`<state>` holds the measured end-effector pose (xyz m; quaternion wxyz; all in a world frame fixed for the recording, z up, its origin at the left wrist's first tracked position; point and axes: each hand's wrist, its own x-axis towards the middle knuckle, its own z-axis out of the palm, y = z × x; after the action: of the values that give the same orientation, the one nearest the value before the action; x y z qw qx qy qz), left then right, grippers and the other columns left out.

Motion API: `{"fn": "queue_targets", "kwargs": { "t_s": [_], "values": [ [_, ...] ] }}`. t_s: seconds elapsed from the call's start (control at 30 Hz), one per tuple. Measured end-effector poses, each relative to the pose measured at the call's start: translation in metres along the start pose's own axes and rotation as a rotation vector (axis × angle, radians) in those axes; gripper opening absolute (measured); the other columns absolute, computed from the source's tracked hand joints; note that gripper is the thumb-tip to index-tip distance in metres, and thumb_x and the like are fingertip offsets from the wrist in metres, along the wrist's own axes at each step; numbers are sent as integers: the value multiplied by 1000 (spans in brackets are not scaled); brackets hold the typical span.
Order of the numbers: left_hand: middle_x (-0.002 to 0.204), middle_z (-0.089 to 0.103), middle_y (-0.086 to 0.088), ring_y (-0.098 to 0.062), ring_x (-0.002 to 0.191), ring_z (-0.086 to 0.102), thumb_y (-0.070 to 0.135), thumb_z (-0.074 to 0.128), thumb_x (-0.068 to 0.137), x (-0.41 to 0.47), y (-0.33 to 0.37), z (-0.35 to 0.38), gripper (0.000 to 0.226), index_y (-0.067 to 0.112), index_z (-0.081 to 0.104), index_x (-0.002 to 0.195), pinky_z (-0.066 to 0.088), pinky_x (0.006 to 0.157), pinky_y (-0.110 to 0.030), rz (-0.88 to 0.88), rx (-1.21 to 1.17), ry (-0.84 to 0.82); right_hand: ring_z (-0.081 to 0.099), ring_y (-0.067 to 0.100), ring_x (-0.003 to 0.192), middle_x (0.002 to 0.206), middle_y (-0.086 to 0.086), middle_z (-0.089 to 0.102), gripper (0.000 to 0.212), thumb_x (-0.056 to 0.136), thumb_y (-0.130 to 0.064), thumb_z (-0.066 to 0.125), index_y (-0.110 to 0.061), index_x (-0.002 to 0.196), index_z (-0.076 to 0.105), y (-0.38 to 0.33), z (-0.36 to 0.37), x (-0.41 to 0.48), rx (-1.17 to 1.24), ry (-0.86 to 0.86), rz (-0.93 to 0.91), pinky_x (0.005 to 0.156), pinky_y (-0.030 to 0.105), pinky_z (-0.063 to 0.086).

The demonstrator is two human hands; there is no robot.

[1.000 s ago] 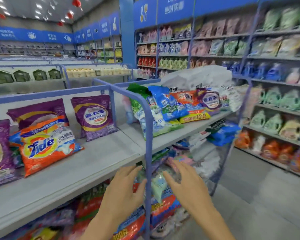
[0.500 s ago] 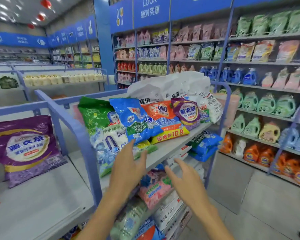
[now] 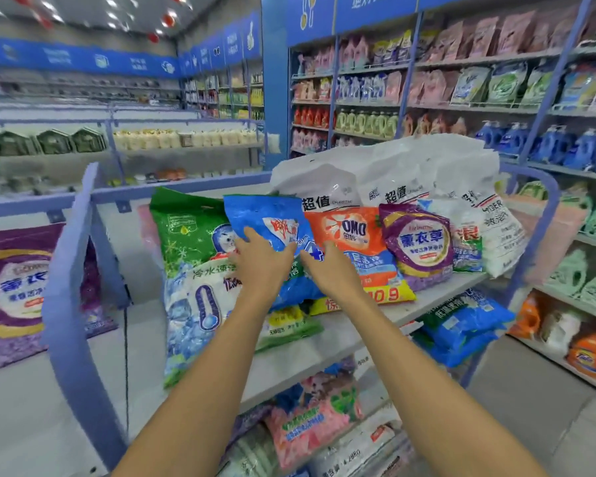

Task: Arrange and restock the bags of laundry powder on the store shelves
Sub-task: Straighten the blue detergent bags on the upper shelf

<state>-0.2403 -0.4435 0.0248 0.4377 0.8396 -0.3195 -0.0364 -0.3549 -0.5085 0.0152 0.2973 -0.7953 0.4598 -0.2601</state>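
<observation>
On the grey top shelf several laundry powder bags lean in a row: a green bag, a blue bag, an orange OMO bag and a purple bag, with big white bags behind them. My left hand lies on the front of the blue bag, its fingers spread. My right hand touches the blue bag's right edge, where it overlaps the orange bag. Neither hand visibly curls round a bag.
A blue metal divider rail stands to the left, with another purple bag beyond it. Pink bags and blue bags fill the lower shelves. Across the aisle on the right stand shelves of detergent bottles.
The view has swung right along the shelf. Both hands have risen from below the shelf edge and reached forward onto the blue bag.
</observation>
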Motion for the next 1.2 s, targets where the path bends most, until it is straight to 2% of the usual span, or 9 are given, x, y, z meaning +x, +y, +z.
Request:
{"fn": "queue_targets", "kwargs": {
  "t_s": [0.13, 0.27, 0.53, 0.7, 0.8, 0.9, 1.0, 1.13, 1.2],
  "values": [
    [150, 22, -21, -45, 128, 38, 38, 87, 74, 10, 7, 12, 108, 9, 17, 151, 46, 92, -53, -130, -34, 148, 62, 33, 104, 110, 9, 66, 54, 92, -59, 60, -10, 114, 56, 3, 7, 30, -43, -34, -33, 81, 42, 49],
    [154, 30, -20, -39, 137, 39, 23, 96, 65, 8, 3, 8, 118, 6, 20, 154, 44, 106, -50, -163, -270, 200, 62, 20, 75, 83, 1, 64, 39, 78, -39, 83, -10, 92, 61, 0, -4, 41, 242, -190, 77, 68, 37, 47],
    [97, 75, -10, -28, 88, 74, 1, 95, 48, -33, 0, -7, 85, 7, 55, 124, 62, 82, -49, -292, -796, 78, 73, 31, 78, 99, 20, 78, 33, 77, -5, 79, 1, 109, 72, 17, -28, 14, 716, -419, 180, 81, 49, 61],
    [101, 78, -11, -20, 83, 78, 4, 92, 68, -73, 6, -37, 61, 8, 62, 120, 64, 72, -35, -184, -927, 15, 78, 21, 87, 109, 5, 78, 33, 98, -3, 63, -22, 124, 60, 41, -28, -29, 1123, -504, 156, 66, 37, 64],
    [98, 78, -10, -13, 69, 75, 10, 92, 69, -107, 6, -58, 59, 17, 62, 120, 57, 54, -26, -192, -879, 27, 75, 30, 103, 125, 9, 73, 42, 97, -5, 64, -22, 135, 53, 42, -29, -59, 1171, -516, 118, 86, 54, 61],
    [101, 68, -6, -13, 78, 76, 34, 96, 63, -145, -5, -76, 94, 29, 46, 142, 61, 70, -38, -200, -737, 155, 69, 30, 117, 140, 5, 65, 53, 94, -8, 70, -20, 142, 52, 39, -33, -88, 1094, -465, 81, 101, 57, 54],
    [101, 69, 0, 1, 69, 72, 41, 89, 67, -192, -20, -97, 75, 29, 53, 132, 55, 66, -25, -215, -712, 149, 74, 32, 105, 120, 9, 75, 37, 94, -2, 68, -19, 126, 61, 27, -39, -126, 1065, -542, -26, 92, 54, 59],
    [132, 69, 8, -17, 114, 70, 63, 88, 60, -251, -50, -123, 97, 40, 47, 145, 51, 102, -47, -259, -797, 77, 77, 26, 92, 105, 6, 80, 35, 90, 2, 69, -18, 118, 66, 7, -36, -177, 1119, -640, -94, 81, 41, 64],
    [132, 68, 10, -17, 118, 68, 57, 86, 69, -278, -62, -137, 77, 41, 55, 138, 50, 102, -46, -249, -793, 117, 78, 25, 91, 102, 4, 80, 34, 86, -6, 73, -16, 117, 67, -2, -31, -200, 1147, -703, -101, 79, 39, 65]
  ]
}}
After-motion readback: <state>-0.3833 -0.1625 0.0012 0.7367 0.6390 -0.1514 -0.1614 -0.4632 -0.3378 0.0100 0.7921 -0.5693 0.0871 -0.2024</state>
